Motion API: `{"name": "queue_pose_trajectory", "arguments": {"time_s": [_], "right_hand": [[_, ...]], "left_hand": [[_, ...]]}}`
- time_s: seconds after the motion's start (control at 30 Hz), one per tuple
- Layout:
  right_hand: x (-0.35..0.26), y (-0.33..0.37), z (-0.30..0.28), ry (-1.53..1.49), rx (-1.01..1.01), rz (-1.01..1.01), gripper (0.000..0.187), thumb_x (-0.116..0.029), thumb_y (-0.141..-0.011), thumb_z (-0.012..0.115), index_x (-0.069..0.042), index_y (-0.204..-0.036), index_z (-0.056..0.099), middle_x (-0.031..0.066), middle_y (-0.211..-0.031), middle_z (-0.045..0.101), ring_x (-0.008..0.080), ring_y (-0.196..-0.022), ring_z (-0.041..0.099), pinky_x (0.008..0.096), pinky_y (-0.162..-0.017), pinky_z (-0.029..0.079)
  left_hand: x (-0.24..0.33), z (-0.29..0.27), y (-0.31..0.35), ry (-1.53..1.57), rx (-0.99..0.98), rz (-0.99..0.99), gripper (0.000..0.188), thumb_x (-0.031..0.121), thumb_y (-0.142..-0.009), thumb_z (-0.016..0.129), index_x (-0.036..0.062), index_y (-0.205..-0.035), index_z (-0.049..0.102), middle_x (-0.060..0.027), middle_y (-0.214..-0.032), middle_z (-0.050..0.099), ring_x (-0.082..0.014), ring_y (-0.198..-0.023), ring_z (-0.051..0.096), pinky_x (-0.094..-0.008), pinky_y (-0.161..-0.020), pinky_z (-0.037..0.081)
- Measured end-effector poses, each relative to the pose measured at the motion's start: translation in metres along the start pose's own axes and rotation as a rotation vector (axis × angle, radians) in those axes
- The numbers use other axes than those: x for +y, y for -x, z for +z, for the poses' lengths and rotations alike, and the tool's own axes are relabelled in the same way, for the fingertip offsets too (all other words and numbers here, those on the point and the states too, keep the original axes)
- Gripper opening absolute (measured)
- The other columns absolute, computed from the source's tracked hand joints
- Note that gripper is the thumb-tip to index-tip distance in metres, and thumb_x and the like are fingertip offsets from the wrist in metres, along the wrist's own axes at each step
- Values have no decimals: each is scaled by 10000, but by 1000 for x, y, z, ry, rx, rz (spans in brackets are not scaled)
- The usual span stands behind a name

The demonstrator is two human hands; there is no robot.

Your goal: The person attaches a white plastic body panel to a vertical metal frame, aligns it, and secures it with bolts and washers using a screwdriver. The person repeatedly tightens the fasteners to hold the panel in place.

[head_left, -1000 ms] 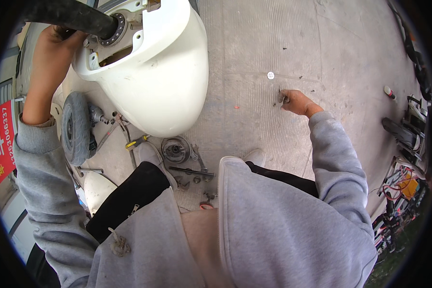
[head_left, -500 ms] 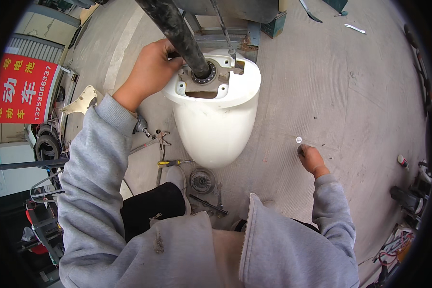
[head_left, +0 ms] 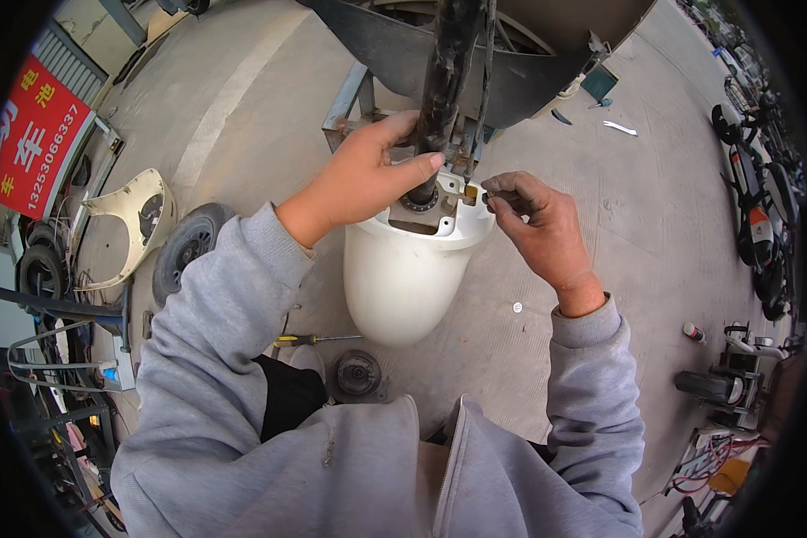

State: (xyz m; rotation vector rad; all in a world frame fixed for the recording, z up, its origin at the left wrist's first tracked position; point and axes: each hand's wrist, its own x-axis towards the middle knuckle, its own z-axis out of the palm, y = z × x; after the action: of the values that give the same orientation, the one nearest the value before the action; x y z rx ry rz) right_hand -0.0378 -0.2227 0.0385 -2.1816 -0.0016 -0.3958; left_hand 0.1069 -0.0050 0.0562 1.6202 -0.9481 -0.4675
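Note:
A white plastic front fender point(head_left: 402, 291) hangs below a black steering tube point(head_left: 448, 81), which passes down through a round collar in its top. My left hand point(head_left: 368, 170) is closed around the tube just above the fender, thumb in front and fingers behind. At the right rim of the fender's top, my right hand point(head_left: 542, 224) pinches thumb and fingers together; a small dark thing shows at the fingertips, too small to name. Close by, a thin dark cable point(head_left: 486, 81) runs down to a small brass-coloured piece point(head_left: 471, 190) in the fender's cutout.
A yellow-handled screwdriver point(head_left: 298, 340) and a round metal hub part point(head_left: 357, 372) lie on the floor near my feet. To the left are a wheel point(head_left: 186, 247) and a cream plastic panel point(head_left: 134, 224). Scooters point(head_left: 755, 215) stand at the far right.
My right hand has risen from low on the right to the fender's right rim. My left hand has shifted from the fender's left edge onto the tube, which now stands more upright.

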Motion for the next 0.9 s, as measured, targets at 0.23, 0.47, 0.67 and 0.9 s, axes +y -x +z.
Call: {"name": "queue_pose_trajectory", "arguments": {"time_s": [0.23, 0.47, 0.67, 0.9], "right_hand": [[6, -30, 28, 697, -142, -110, 155, -231, -913, 689, -238, -1056, 748, 59, -865, 749, 308, -760, 720, 404, -637, 562], [7, -37, 39, 756, -106, 2, 168, -272, -909, 683, -285, -1056, 763, 53, -818, 747, 299, -739, 721, 417, -637, 564], [6, -42, 44, 851, -156, 46, 180, -260, -888, 681, -284, -1040, 774, 53, -817, 749, 300, -752, 725, 425, -645, 562], [-1, -44, 40, 1029, -250, -2, 199, -237, -896, 647, -292, -1041, 773, 46, -801, 745, 280, -737, 728, 412, -622, 550]], "left_hand": [[-26, 4, -7, 4, 101, 165, 432, 282, -940, 712, -20, -1240, 636, -172, -1047, 718, -271, -957, 682, -371, -866, 520], [-26, 1, -11, -26, 37, 53, 434, 256, -971, 693, -29, -1289, 615, -138, -1096, 706, -212, -978, 639, -351, -876, 509], [-19, -2, -11, -106, 22, 14, 444, 238, -975, 697, -34, -1316, 615, -126, -1113, 721, -170, -1009, 648, -328, -917, 510], [-20, -2, -12, -111, 21, 5, 435, 247, -964, 704, -17, -1302, 629, -135, -1085, 725, -198, -984, 667, -343, -901, 515]]}}
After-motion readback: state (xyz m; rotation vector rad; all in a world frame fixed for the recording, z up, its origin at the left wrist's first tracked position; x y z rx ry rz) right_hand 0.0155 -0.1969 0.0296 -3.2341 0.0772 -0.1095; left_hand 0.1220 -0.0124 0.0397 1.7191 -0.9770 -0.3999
